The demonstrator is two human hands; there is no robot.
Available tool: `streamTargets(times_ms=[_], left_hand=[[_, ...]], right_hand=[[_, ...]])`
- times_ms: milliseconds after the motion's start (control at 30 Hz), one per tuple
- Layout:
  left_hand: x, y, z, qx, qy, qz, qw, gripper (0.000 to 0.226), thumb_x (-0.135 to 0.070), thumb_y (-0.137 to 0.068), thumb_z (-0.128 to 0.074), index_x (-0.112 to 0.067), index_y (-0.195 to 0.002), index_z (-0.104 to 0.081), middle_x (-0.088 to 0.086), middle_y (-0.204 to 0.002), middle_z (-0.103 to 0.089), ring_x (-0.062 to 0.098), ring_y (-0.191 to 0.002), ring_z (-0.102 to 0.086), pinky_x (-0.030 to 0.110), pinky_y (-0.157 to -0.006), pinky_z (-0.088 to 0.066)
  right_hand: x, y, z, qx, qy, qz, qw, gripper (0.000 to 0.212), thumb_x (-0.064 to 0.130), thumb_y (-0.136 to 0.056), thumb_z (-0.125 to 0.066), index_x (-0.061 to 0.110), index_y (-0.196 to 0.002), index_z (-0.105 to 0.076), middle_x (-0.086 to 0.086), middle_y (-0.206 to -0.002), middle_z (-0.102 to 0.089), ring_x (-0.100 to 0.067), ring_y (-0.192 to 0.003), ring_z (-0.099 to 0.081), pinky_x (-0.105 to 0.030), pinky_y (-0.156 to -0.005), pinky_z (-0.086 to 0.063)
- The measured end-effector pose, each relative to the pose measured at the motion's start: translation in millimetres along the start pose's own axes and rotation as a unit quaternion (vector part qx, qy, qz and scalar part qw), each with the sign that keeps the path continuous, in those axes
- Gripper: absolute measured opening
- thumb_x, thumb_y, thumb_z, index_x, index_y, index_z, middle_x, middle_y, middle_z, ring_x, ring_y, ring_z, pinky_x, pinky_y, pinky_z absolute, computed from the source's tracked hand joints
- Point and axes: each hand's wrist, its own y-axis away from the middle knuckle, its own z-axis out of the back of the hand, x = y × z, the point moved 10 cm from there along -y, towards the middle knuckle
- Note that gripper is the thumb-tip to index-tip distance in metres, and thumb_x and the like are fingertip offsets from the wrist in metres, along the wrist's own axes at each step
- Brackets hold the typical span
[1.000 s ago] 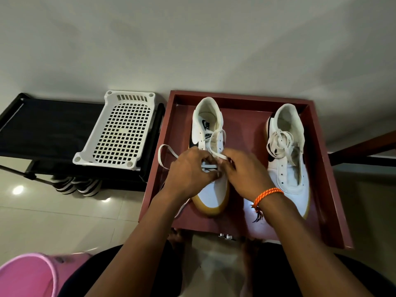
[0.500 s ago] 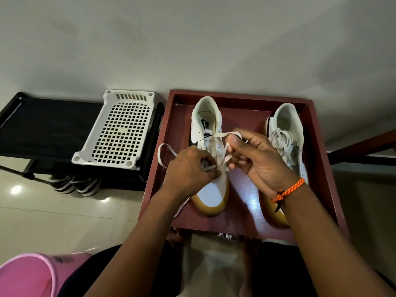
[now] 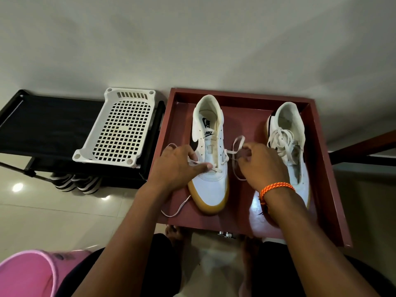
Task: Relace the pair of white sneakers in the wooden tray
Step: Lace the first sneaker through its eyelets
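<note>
In the wooden tray [image 3: 317, 151], left hand [image 3: 173, 168] and right hand [image 3: 262, 166] pinch flat lace [image 3: 237, 144]

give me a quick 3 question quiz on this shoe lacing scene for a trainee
1. True or false: both sneakers stand inside the wooden tray.
2. Which sneaker is being laced? A) the left sneaker B) the right sneaker C) neither
3. Fill in: the right hand wears an orange ____ at the wrist.

Key:
1. True. They stand side by side, toes toward the person.
2. A. The left hand and the right hand each hold an end of the lace threaded through its lower eyelets; the right sneaker only has a loose lace bundled on top.
3. Bracelet.
</note>
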Motion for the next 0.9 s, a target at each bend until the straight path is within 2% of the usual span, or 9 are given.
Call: streamTargets(times_ms=[133,200,300,433,500,567,700,767,900], left_hand=[[-6,2,8,-0.013,-0.049,0.002,0.999,0.034,-0.055,-0.105,-0.053,-0.032,-0.082,-0.064,-0.003,-0.103,-0.061,0.027,-0.123,-0.046,0.045,-0.098,-0.037],[-8,3,8,-0.019,-0.061,0.01,0.998,0.031,-0.047,-0.107,-0.052,-0.029,-0.093,-0.072,-0.003,-0.113,-0.058,0.028,-0.127,-0.041,0.049,-0.11,-0.029],[-11,3,11,-0.027,-0.045,0.008,0.999,0.028,-0.048,-0.104,-0.056,-0.029,-0.096,-0.075,-0.005,-0.118,-0.053,0.025,-0.128,-0.036,0.046,-0.111,-0.027],[-41,4,33,-0.055,0.186,-0.11,0.975,0.03,-0.053,-0.087,-0.067,-0.027,-0.075,-0.076,-0.008,-0.123,-0.061,-0.005,-0.125,-0.044,0.024,-0.111,-0.035],[-56,7,33,-0.012,0.318,-0.169,0.933,0.023,-0.044,-0.087,-0.072,-0.026,-0.076,-0.08,-0.001,-0.125,-0.067,0.01,-0.128,-0.06,0.043,-0.114,-0.048],[-63,12,33,0.011,0.402,-0.184,0.897,0.014,-0.029,-0.091,-0.076,-0.021,-0.084,-0.084,0.006,-0.127,-0.069,0.029,-0.128,-0.064,0.061,-0.112,-0.05],[-71,19,31,0.029,0.47,-0.17,0.866,0.017,-0.008,-0.101,-0.065,0.005,-0.104,-0.076,0.021,-0.118,-0.074,0.031,-0.11,-0.071,0.045,-0.103,-0.056],[-72,19,31,0.022,0.471,-0.162,0.867,0.019,-0.01,-0.105,-0.058,0.006,-0.101,-0.068,0.018,-0.103,-0.073,0.027,-0.094,-0.07,0.042,-0.094,-0.057],[-64,16,33,-0.009,0.477,-0.128,0.87,0.022,-0.012,-0.113,-0.048,0.006,-0.106,-0.058,0.018,-0.094,-0.069,0.026,-0.082,-0.068,0.039,-0.083,-0.057]], right_hand=[[20,7,25,-0.113,0.0,0.035,0.993,0.028,0.019,-0.095,-0.062,0.022,-0.123,-0.065,-0.007,-0.126,-0.054,-0.032,-0.094,-0.064,-0.039,-0.073,-0.052],[28,10,25,-0.128,-0.046,0.061,0.989,0.023,0.016,-0.094,-0.064,0.023,-0.116,-0.067,-0.003,-0.117,-0.052,-0.025,-0.085,-0.062,-0.034,-0.069,-0.048],[42,13,20,-0.125,-0.097,0.118,0.98,0.014,0.014,-0.092,-0.064,0.024,-0.102,-0.069,0.005,-0.099,-0.05,-0.015,-0.079,-0.059,-0.032,-0.066,-0.051],[70,18,-3,-0.022,-0.18,0.213,0.96,0.019,0.018,-0.092,-0.068,0.026,-0.108,-0.074,0.012,-0.084,-0.058,-0.008,-0.073,-0.057,-0.027,-0.067,-0.046],[79,24,-8,-0.006,-0.203,0.234,0.951,0.018,0.024,-0.095,-0.069,0.023,-0.112,-0.074,0.012,-0.087,-0.063,-0.008,-0.076,-0.059,-0.024,-0.068,-0.046],[80,27,0,-0.055,-0.216,0.234,0.946,0.013,0.022,-0.095,-0.069,0.021,-0.107,-0.075,0.015,-0.083,-0.06,-0.005,-0.073,-0.058,-0.021,-0.066,-0.042],[71,29,26,-0.165,-0.224,0.222,0.934,0.014,0.008,-0.094,-0.071,0.013,-0.103,-0.08,0.018,-0.083,-0.062,0.0,-0.074,-0.059,-0.013,-0.068,-0.041],[68,30,35,-0.196,-0.238,0.223,0.925,0.016,0.004,-0.095,-0.073,0.011,-0.106,-0.081,0.005,-0.09,-0.071,-0.006,-0.08,-0.066,-0.016,-0.071,-0.049],[49,28,57,-0.265,-0.305,0.202,0.892,0.009,0.009,-0.097,-0.075,0.009,-0.103,-0.082,0.001,-0.091,-0.075,-0.011,-0.081,-0.071,-0.025,-0.074,-0.054]])
